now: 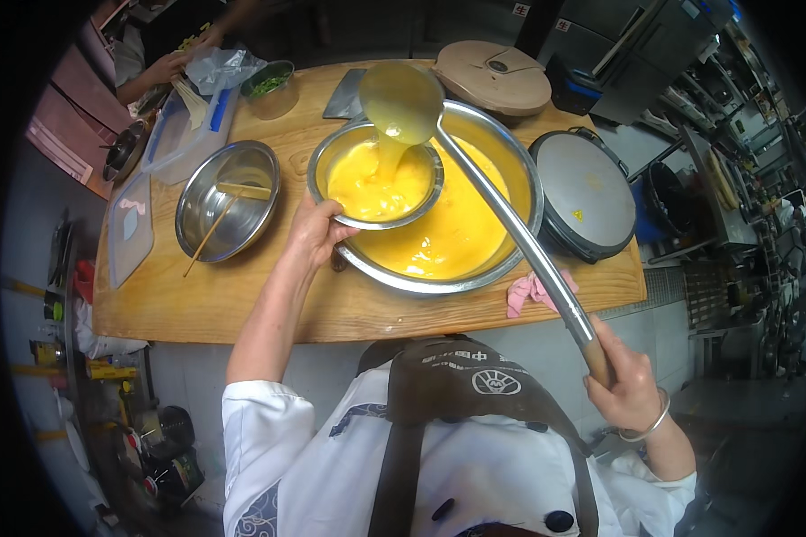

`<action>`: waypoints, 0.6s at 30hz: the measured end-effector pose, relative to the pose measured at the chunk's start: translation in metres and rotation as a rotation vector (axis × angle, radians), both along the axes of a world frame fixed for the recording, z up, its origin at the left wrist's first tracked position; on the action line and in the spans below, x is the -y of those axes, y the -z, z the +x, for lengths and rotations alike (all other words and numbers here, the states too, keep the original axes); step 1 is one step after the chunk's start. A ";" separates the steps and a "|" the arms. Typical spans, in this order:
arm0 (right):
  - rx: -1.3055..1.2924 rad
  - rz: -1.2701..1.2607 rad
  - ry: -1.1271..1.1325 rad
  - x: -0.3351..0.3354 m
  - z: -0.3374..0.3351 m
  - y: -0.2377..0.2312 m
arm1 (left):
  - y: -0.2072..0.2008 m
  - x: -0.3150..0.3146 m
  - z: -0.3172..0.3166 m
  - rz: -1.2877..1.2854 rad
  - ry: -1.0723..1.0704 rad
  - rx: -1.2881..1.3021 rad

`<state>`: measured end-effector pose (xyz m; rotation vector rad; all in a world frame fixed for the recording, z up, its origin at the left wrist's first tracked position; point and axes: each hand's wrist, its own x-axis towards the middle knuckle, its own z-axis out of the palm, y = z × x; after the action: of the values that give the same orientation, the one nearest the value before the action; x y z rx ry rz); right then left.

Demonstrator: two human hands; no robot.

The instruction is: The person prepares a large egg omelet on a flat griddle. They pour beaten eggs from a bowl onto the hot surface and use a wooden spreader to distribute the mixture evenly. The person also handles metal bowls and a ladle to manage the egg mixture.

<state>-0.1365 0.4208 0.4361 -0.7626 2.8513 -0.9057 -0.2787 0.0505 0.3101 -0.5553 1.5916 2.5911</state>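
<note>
My left hand [313, 234] grips the near left rim of a small steel bowl [317, 170], held over the left part of a large steel basin [534, 201]. Yellow liquid [457, 228], like beaten egg, is in both. Closed round the end of a long ladle handle [519, 228] is my right hand [625, 376]. The ladle's tilted cup [401, 100] hangs above the small bowl, and a yellow stream falls from it into that bowl. Part of the basin is hidden behind the small bowl and ladle.
Left on the wooden table [197, 309] stands a steel bowl [188, 210] with a wooden-handled tool. A plastic box [157, 161] and a tub of chopped greens [269, 88] lie beyond. On the right is a round griddle [587, 192]; a pink cloth [524, 294] lies nearer. Another person's hand [166, 68] works far left.
</note>
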 end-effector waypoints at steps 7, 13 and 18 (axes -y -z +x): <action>0.930 -0.998 0.346 -0.016 -0.003 -0.017 | 0.010 0.014 0.008 -0.018 -0.057 0.002; 0.570 -0.213 0.405 -0.010 -0.014 0.017 | 0.007 0.022 0.015 -0.035 -0.082 -0.025; 0.646 -0.100 0.364 -0.011 -0.017 0.033 | 0.007 0.025 0.015 -0.041 -0.073 -0.051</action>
<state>-0.1535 0.4320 0.4028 0.0701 2.3939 -1.0898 -0.2634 0.0255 0.3036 -0.5657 1.6746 2.6510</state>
